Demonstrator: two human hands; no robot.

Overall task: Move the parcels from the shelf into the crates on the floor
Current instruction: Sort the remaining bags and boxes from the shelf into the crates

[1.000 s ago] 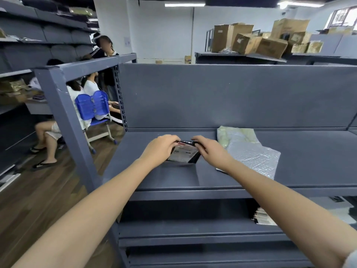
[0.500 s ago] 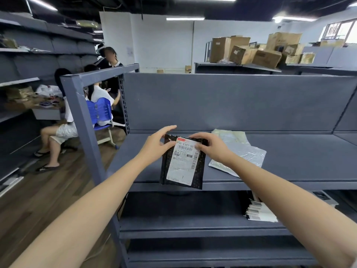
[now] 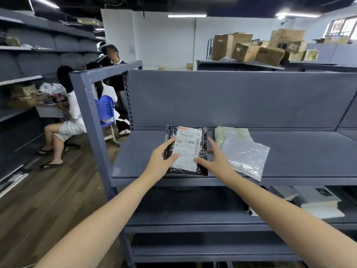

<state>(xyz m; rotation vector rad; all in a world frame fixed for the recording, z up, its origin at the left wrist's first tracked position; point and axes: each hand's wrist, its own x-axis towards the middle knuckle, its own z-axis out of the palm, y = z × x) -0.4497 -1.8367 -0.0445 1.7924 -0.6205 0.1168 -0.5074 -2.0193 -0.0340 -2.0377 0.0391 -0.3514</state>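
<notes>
Grip has shifted: the black parcel [image 3: 186, 149], raised off the shelf [image 3: 299, 151] by both hands a moment ago, is now pinched just above it by the left hand [image 3: 158, 163] alone. The right hand [image 3: 218, 163] has let go, fingers spread, probably free for the bubble-wrap parcel [image 3: 243, 157] alongside.

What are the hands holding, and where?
The left hand grips the black parcel by its left edge, thumb on its front. The right hand is open, its thumb just touching it.
</notes>
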